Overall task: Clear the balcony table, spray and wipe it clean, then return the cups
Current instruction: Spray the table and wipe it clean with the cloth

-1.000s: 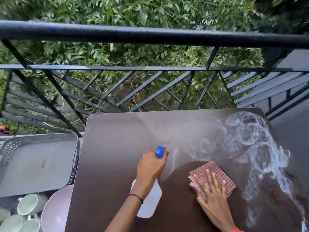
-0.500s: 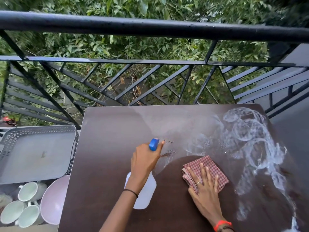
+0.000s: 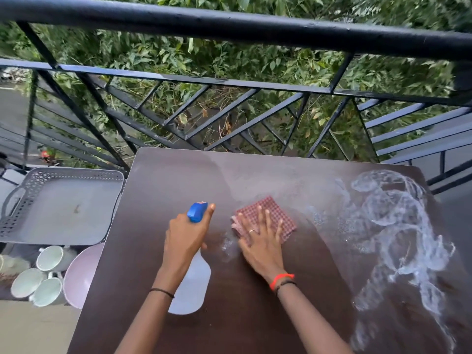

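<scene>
Cloth (image 3: 279,213) slid left under flat right fingers (image 3: 261,219), left fingers (image 3: 208,212) gripping spray bottle (image 3: 191,284), perhaps lifted

Free desk (image 3: 163,185) surface stretches ahead and to the left of the right hand (image 3: 258,241) fingers (image 3: 261,221), which lie flat on a checked cloth (image 3: 281,215). Just left of them, the left hand (image 3: 186,238) and its spray bottle (image 3: 190,284) block the way. Wet foam (image 3: 398,226) covers the surface to their right, and a black railing (image 3: 255,29) closes off the far side.
</scene>
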### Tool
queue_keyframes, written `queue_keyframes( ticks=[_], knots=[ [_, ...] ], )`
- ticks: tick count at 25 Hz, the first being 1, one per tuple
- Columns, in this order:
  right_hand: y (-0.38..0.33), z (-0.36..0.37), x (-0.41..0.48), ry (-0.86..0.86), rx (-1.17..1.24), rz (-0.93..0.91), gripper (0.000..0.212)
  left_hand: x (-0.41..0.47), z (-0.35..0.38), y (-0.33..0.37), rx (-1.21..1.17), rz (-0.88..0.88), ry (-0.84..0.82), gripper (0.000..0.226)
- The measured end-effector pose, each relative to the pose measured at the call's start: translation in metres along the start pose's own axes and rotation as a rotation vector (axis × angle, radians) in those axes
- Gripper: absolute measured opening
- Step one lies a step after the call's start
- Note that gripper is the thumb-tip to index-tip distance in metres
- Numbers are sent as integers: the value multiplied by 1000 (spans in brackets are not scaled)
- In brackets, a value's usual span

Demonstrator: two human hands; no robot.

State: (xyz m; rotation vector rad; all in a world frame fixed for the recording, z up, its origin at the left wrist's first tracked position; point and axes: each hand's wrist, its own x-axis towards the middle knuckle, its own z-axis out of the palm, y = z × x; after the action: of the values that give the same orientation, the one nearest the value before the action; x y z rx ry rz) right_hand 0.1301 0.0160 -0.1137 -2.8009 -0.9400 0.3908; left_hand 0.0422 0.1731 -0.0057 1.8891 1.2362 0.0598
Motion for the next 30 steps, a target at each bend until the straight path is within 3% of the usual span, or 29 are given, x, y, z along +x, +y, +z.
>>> queue_keyframes(
  ticks=[3,6,9,13,17,21,25,28,30],
  knots=[
    [-36,15,-23,-4,19,-228,67,3,0,3,-24,-39,44,58],
    [-21,22,-60,-28,-15,-386,70,5,-2,10,-55,-42,47,48],
    [40,12,-73,-1,-53,-379,77,8,-3,17,-73,-36,62,46],
    [122,-23,-30,0,-93,-169,71,11,1,21,-76,-63,65,55],
    [116,-46,60,-59,-78,-41,63,13,1,20,-79,-58,76,56],
    [55,-39,96,-73,-49,-139,61,17,1,20,-76,-63,89,56],
    [15,-21,53,-124,-62,-382,63,26,-2,19,-61,-68,107,62],
    [33,-14,8,-164,-90,-530,64,31,3,24,-71,-62,108,64],
    [70,-23,-3,-151,-122,-529,67,33,6,27,-94,-61,95,64]
  ],
)
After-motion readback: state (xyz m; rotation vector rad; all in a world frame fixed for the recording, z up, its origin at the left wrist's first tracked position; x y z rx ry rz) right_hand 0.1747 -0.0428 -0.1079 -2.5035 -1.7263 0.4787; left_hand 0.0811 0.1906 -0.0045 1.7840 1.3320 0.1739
